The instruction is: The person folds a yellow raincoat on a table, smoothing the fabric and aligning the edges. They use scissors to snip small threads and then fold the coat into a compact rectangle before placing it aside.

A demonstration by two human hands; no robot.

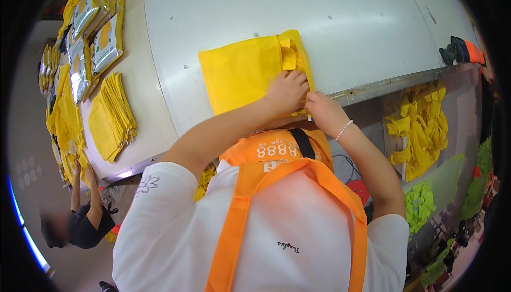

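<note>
A bright yellow piece of folded fabric [239, 71] lies flat on the metal table, near its front edge; its exact kind does not show. Narrow folded strips stand up along its right side. My left hand [287, 92] has its fingers curled onto that right side, below the strips. Close beside it, my right hand [326, 114], with a beaded bracelet at the wrist, pinches the lower right corner. The fingertips of both hands nearly meet there. A small white tag-like bit shows under the corner. I wear an orange apron [229, 239] over a white shirt.
To the left are a stack of folded yellow cloths [113, 116] and several clear-wrapped packets [106, 44]. Another person's arms [93, 196] reach into yellow cloth there. A dark and orange bundle [462, 51] sits far right. Loose yellow fabric [420, 127] lies below the table's right edge.
</note>
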